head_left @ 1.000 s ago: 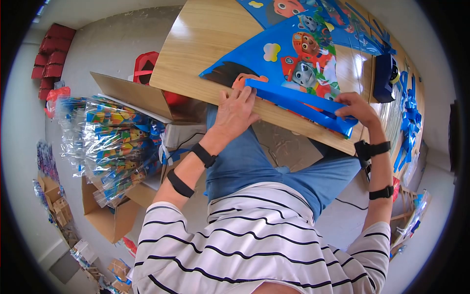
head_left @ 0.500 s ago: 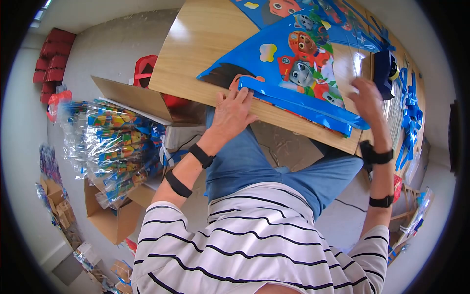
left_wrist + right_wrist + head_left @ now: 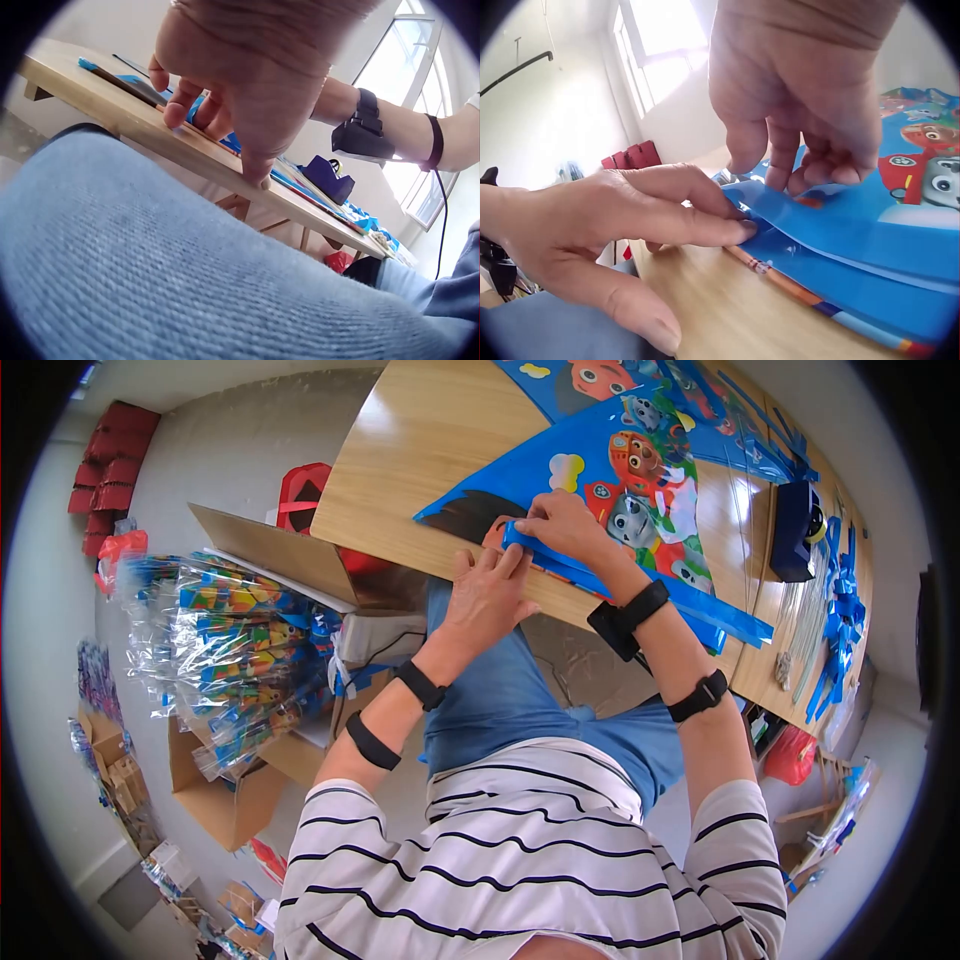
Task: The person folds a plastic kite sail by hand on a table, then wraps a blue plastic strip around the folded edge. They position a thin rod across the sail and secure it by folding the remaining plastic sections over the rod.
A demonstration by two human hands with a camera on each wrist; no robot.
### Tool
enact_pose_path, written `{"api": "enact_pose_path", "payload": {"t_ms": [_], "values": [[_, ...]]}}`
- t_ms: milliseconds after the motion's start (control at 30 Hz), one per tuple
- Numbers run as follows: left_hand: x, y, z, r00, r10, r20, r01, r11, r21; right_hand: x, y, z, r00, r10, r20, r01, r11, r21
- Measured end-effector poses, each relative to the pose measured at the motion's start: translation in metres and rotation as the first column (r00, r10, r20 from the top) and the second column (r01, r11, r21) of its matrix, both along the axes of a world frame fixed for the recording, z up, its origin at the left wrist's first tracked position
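A blue sheet printed with cartoon dogs point(image 3: 620, 480), shaped like a kite panel, lies on the wooden table. A blue plastic strip point(image 3: 690, 605) runs along its near edge, its two layers parted at the left end in the right wrist view. My left hand point(image 3: 487, 595) presses that left end with extended fingers, thumb spread apart on the wood. Over the same end, my right hand point(image 3: 575, 530) comes down from above with bent fingers, tips touching the strip; I cannot tell whether they pinch it. Part of the printed face on the sheet is hidden by my hands.
A dark blue tape dispenser point(image 3: 795, 530) stands on the right, near thin rods point(image 3: 790, 620) and a bundle of blue ribbons point(image 3: 845, 600). More printed sheets point(image 3: 590, 380) lie behind. Left of the table, an open cardboard box point(image 3: 225, 800) sits by plastic-wrapped goods point(image 3: 240, 640).
My right hand has let go of the strip's right end and swung left to its left end, beside my left hand. The left hand has stayed almost in place.
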State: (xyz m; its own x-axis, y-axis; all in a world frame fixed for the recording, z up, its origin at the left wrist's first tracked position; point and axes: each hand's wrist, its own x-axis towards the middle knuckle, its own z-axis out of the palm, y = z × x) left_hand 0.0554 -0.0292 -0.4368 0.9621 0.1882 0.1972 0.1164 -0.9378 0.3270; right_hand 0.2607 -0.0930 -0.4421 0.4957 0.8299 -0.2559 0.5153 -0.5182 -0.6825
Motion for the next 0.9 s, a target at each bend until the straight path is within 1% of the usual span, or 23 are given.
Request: {"api": "enact_pose_path", "payload": {"t_ms": [33, 133, 200, 233, 300, 333, 400, 433, 500, 633, 700, 800, 833, 900], "values": [[0.000, 0.000, 0.000, 1.000, -0.001, -0.002, 0.001, 1.000, -0.004, 0.001, 0.000, 0.001, 0.999, -0.009, -0.042, 0.008, 1.000, -0.030], [0.000, 0.000, 0.001, 1.000, -0.002, -0.013, 0.001, 1.000, -0.005, -0.001, -0.004, -0.004, 0.998, -0.041, -0.044, 0.042, 0.999, 0.015], [0.000, -0.001, 0.002, 1.000, 0.001, -0.027, -0.001, 1.000, 0.005, -0.001, -0.004, 0.002, 0.993, -0.068, -0.093, 0.066, 0.997, -0.030], [0.000, 0.000, 0.002, 0.998, 0.000, -0.063, 0.000, 1.000, -0.001, -0.001, -0.004, 0.006, 0.990, -0.083, -0.116, 0.077, 0.996, -0.052], [0.000, 0.000, 0.001, 0.991, -0.002, -0.133, 0.000, 1.000, -0.012, -0.001, -0.005, 0.009, 0.983, -0.084, -0.162, 0.083, 0.996, -0.014], [0.000, 0.000, 0.000, 0.991, -0.001, -0.130, 0.000, 1.000, -0.010, -0.001, -0.005, 0.011, 0.979, -0.083, -0.184, 0.086, 0.996, 0.006], [0.000, 0.000, 0.000, 0.992, 0.000, -0.126, -0.001, 1.000, -0.007, -0.003, -0.007, 0.010, 0.983, -0.089, -0.159, 0.093, 0.996, 0.016], [0.000, 0.000, 0.001, 0.996, -0.002, -0.093, 0.002, 1.000, -0.008, -0.005, -0.008, 0.009, 0.985, -0.091, -0.146, 0.095, 0.995, 0.021], [0.000, 0.000, 0.002, 1.000, -0.005, -0.027, 0.005, 1.000, -0.008, -0.009, -0.013, 0.000, 0.991, -0.116, -0.066, 0.117, 0.993, 0.021], [0.001, -0.001, 0.002, 1.000, -0.001, -0.016, 0.001, 1.000, -0.016, -0.027, -0.022, 0.002, 0.982, -0.169, 0.079, 0.170, 0.985, -0.007], [0.001, 0.000, 0.001, 1.000, -0.002, -0.010, 0.002, 1.000, -0.012, -0.035, -0.027, -0.003, 0.974, -0.174, 0.148, 0.171, 0.985, 0.032], [0.000, 0.001, 0.003, 0.995, -0.002, -0.096, -0.001, 0.999, -0.039, -0.046, -0.031, -0.010, 0.954, -0.185, 0.236, 0.164, 0.981, 0.106], [0.000, 0.000, 0.002, 0.996, -0.001, -0.087, -0.002, 0.999, -0.040, -0.048, -0.032, -0.011, 0.946, -0.190, 0.262, 0.160, 0.978, 0.133], [0.000, 0.001, 0.002, 0.998, 0.001, -0.068, -0.003, 0.999, -0.041, -0.052, -0.033, -0.015, 0.908, -0.175, 0.380, 0.104, 0.974, 0.199]]}}
